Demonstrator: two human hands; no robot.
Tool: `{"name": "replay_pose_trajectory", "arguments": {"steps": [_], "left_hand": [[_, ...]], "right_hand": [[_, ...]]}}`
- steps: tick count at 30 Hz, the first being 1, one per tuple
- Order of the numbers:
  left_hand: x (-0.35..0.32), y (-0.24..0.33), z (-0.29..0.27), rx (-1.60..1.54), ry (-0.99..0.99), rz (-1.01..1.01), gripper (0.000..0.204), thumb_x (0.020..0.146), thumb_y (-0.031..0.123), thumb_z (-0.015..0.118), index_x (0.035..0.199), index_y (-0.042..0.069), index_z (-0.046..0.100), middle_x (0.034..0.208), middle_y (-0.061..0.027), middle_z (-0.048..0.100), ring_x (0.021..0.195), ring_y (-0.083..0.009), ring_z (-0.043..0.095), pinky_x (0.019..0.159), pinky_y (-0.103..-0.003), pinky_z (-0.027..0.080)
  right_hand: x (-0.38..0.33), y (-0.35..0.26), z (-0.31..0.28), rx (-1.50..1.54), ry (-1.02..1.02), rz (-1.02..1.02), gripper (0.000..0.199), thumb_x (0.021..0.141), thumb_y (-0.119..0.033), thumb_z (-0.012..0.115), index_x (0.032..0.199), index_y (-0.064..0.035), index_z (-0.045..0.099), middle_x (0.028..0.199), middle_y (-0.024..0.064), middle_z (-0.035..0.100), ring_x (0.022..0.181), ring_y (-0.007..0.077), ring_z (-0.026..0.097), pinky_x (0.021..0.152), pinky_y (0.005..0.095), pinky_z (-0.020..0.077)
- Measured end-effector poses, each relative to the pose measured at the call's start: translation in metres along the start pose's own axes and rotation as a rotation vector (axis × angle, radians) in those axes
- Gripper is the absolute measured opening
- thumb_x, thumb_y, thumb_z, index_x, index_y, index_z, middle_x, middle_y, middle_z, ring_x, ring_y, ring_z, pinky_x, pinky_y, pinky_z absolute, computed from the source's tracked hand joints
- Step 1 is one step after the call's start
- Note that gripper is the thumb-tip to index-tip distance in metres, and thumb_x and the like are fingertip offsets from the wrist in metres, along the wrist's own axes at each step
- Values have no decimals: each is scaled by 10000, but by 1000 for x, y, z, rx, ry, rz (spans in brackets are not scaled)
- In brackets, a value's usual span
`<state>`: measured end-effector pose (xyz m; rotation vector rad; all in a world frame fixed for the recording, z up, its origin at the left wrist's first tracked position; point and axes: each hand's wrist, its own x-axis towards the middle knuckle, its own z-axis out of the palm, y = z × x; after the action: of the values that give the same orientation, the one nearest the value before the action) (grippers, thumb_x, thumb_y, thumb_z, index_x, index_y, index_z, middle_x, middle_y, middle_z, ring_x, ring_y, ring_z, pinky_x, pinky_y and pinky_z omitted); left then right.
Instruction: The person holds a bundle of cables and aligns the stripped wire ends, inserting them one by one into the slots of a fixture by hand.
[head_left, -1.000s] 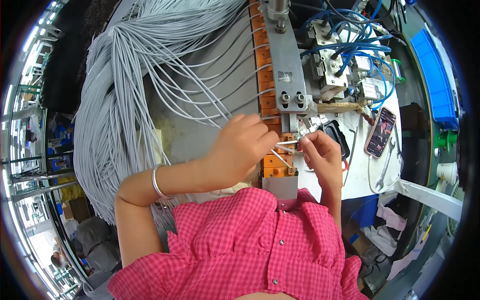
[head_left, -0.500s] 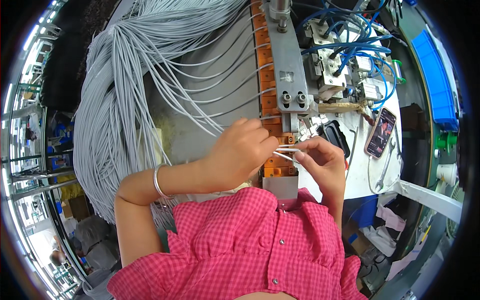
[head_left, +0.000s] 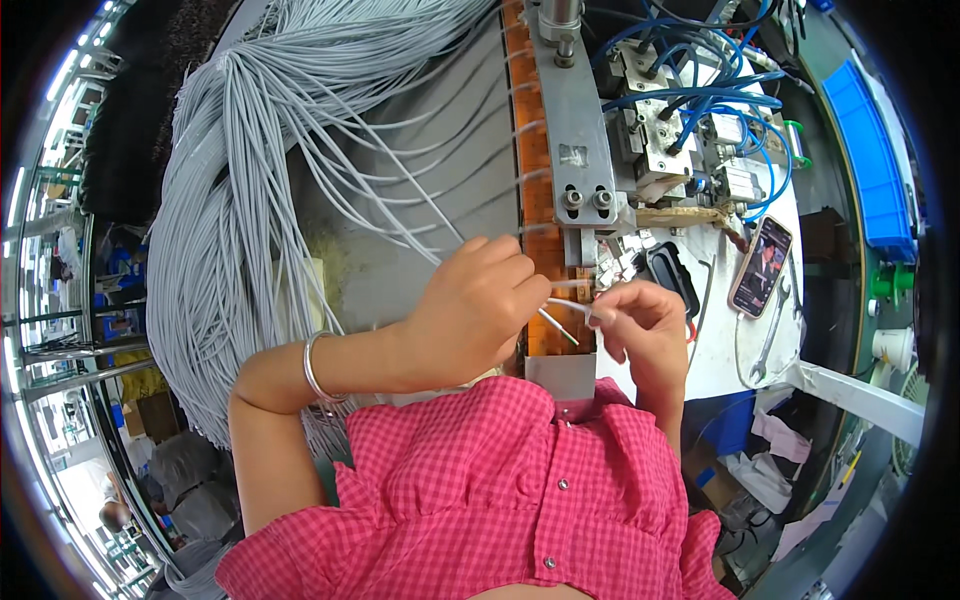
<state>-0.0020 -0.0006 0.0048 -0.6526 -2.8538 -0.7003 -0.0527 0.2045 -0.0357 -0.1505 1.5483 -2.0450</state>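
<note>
Saw phone with lit screen face up on white bench top, plus wrench just beside phone. Spotted bent dark rod left of phone, blue bin at far right, white cup below bin, crumpled pale sheets at lower right.

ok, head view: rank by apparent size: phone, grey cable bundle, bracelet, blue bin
1. Grey cable bundle
2. Blue bin
3. Phone
4. Bracelet

Apparent size only; the fisheye bends the bin near the rim.
</note>
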Motion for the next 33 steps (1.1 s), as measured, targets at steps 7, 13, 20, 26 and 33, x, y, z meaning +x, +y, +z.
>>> {"name": "replay_pose_trajectory", "arguments": {"steps": [7,13,20,26,33], "left_hand": [[0,0,2,-9,19,-8,134,623,-5,602,748,40,583,675,-65,496,690,-241,485,606,-353,370],[0,0,0,-4,-12,-14,130,629,-3,602,750,43,591,668,-63,498,700,-239,489,618,-347,371],[0,-3,3,-6,8,16,143,637,4,605,776,37,609,664,-59,504,716,-235,495,643,-350,374],[0,0,2,1,8,13,135,636,7,607,767,38,609,669,-58,512,719,-234,496,648,-354,374],[-1,-2,1,10,-7,0,124,637,12,606,756,45,600,678,-57,518,718,-236,494,657,-352,373]], "right_hand": [[0,1,4,-116,59,-120,63,783,41,624,844,53,635,739,106,638,470,62,495,389,171,365],[1,-2,-7,38,-138,-1,83,794,45,615,871,54,644,720,97,638,489,68,514,405,177,392],[-1,-3,1,-21,-136,54,93,814,58,595,892,56,645,721,92,644,507,68,525,424,181,409],[-2,0,5,-219,39,-150,104,826,55,576,905,59,644,733,97,649,507,71,529,424,184,411],[-3,-7,1,-73,-60,-32,106,813,51,590,907,62,637,738,98,649,505,73,532,423,185,407]]}}
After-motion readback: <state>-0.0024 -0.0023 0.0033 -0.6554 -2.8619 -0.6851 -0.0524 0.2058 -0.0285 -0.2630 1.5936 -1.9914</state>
